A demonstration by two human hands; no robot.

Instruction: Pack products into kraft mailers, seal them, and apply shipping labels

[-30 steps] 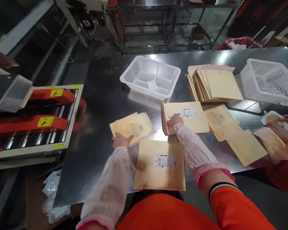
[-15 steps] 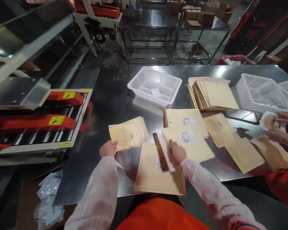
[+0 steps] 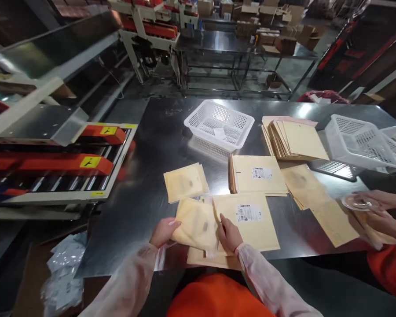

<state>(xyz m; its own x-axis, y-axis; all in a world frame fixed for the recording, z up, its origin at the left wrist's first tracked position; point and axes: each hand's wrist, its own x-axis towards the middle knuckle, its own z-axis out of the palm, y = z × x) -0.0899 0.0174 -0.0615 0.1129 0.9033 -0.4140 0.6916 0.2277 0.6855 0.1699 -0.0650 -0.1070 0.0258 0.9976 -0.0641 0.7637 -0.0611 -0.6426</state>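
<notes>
My left hand (image 3: 165,231) pinches the left edge of a yellow padded envelope (image 3: 194,222) that bulges a little in the middle. Its right side meets the open end of a larger labelled envelope (image 3: 251,220), whose edge my right hand (image 3: 230,233) grips. Whether the small one sits inside the larger one's mouth I cannot tell. Under both lies another envelope (image 3: 196,259), mostly covered. Just beyond my left hand rest a few small padded envelopes (image 3: 185,181). A stack of labelled envelopes (image 3: 244,169) stands beyond my right hand.
A white perforated basket (image 3: 214,141) stands at the table's back, with an envelope pile (image 3: 303,138) and another basket (image 3: 359,152) rightward. At right, a co-worker's hands (image 3: 379,207) hold a clear round item near loose envelopes (image 3: 336,222). A roller conveyor (image 3: 69,193) borders the left.
My left hand has drawn a small envelope from the pile towards me and rightward. My right hand has brought the larger envelope down over the one underneath. The view has shifted slightly.
</notes>
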